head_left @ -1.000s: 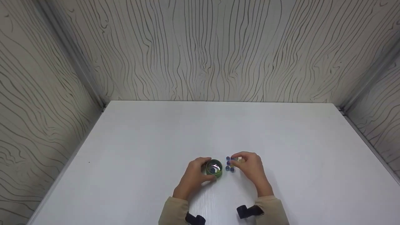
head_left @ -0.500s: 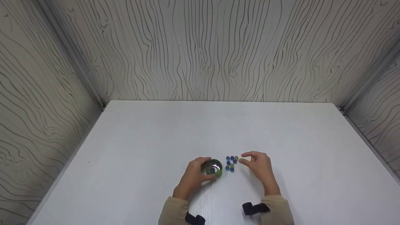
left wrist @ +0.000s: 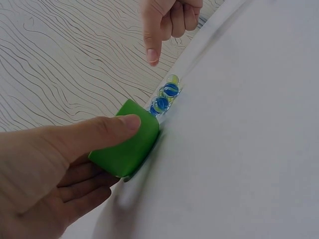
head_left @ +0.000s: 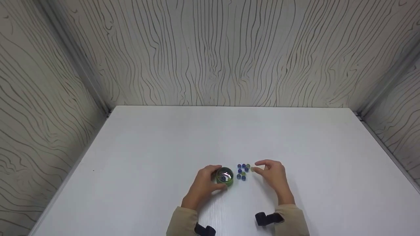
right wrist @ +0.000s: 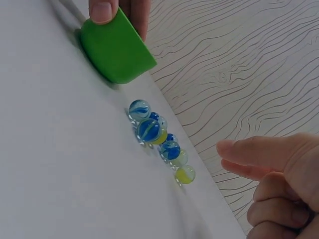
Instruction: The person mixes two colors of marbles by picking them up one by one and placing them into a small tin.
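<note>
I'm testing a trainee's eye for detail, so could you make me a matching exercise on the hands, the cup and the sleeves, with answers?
1. left hand
2. right hand
3. cup
4. sleeves

A. beige
B. holding nothing, near marbles
C. green on the outside
D. holding the cup

Pairs: 1-D, 2-B, 3-C, 4-A

The left hand curved in a grip; the right hand held 2 digits extended, 3 curled

Wood-grain walls, white table
</note>
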Available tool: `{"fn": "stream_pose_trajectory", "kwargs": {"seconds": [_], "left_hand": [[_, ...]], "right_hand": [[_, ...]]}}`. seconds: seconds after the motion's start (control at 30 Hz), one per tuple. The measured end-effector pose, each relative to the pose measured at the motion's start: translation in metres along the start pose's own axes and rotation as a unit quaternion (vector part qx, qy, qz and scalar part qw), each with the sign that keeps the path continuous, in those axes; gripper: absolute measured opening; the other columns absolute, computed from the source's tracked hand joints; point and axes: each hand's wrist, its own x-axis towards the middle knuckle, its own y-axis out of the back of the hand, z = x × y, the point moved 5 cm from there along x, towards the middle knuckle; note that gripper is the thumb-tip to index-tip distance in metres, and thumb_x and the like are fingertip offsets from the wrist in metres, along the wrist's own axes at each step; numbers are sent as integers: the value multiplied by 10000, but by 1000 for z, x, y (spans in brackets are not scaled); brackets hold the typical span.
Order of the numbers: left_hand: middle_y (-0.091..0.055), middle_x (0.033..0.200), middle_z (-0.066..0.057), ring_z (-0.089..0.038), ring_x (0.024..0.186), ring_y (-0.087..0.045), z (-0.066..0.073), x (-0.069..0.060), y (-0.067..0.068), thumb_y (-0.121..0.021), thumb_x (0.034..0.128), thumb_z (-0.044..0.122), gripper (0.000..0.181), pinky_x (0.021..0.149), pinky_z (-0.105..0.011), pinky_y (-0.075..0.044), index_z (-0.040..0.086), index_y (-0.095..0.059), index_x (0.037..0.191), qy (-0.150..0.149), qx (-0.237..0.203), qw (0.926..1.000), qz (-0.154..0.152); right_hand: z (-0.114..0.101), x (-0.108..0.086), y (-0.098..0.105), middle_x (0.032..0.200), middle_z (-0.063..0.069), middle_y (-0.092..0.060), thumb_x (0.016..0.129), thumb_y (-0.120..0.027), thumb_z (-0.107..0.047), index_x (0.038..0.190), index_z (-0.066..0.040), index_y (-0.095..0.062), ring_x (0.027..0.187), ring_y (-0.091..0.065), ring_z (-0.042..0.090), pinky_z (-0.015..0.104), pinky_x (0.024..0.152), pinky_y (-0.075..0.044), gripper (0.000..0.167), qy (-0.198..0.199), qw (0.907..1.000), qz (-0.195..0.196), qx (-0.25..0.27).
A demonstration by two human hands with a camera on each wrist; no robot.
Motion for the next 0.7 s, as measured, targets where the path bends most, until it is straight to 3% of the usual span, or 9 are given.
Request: {"fn": "stream_pose_trajectory", "kwargs": {"seconds": [0.37, 0.57, 0.7], "left_hand": [[-626, 1287, -157, -314, 1264, -566, 0, -1, 0, -815, 740, 145, 625, 1113, -432, -452, 5, -566, 1295, 121, -96, 9999, 15], [-627, 1286, -155, -314, 1260, -569, 1, -2, 0, -816, 737, 147, 619, 1109, -437, -455, 9, -571, 1288, 174, -17, 9998, 49], [-633, 1267, -158, -313, 1237, -585, 1, -1, 0, -822, 735, 146, 619, 1083, -417, -479, 1, -571, 1282, 77, 54, 9999, 38]], "right_hand": [[10, 5, -11, 526, -58, -355, 797, -738, -124, 1043, 11, -715, 525, -338, 97, 191, 477, -289, 282, -355, 9992, -160, 63], [14, 9, -14, 525, -52, -356, 786, -743, -109, 1045, 17, -715, 531, -332, 99, 207, 528, -305, 290, -331, 9993, -192, -50], [12, 9, -14, 735, 97, -645, 782, -747, -103, 1021, 9, -726, 604, -404, 113, 211, 612, -361, 264, -226, 9995, -133, -186]]}}
